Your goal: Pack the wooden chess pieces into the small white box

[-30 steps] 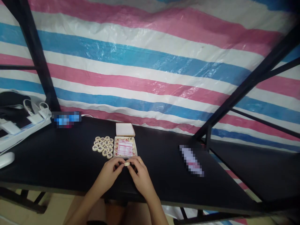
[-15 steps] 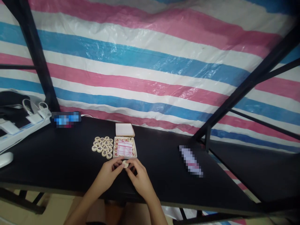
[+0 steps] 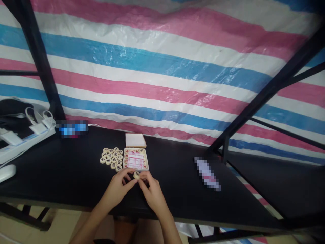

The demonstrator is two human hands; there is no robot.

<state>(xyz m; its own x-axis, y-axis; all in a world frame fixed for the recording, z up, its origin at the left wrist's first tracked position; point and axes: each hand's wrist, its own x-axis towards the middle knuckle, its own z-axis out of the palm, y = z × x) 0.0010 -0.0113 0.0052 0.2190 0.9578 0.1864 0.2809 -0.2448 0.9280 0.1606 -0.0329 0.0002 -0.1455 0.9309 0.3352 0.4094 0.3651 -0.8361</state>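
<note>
My left hand [image 3: 118,188] and my right hand [image 3: 150,190] meet over the black table [image 3: 63,176], fingers pinched together on one round cream chess piece [image 3: 136,175]. The piece is tilted, its marked face showing. Just beyond my fingertips sits a small open box [image 3: 135,159] holding a folded sheet with red grid lines and a few pieces. Its white lid [image 3: 135,140] lies behind it. Left of the box several round pieces [image 3: 111,158] with dark characters lie flat in a cluster.
A striped pink, blue and white tarp hangs behind the table. Black frame posts [image 3: 38,61] rise at left and right. A white power strip with plugs [image 3: 22,135] and a white mouse [image 3: 6,172] sit at the far left. A blurred object [image 3: 207,173] lies to the right.
The piece between my fingers has been turned from edge-on to face-up, and both hands have crept slightly toward the box.
</note>
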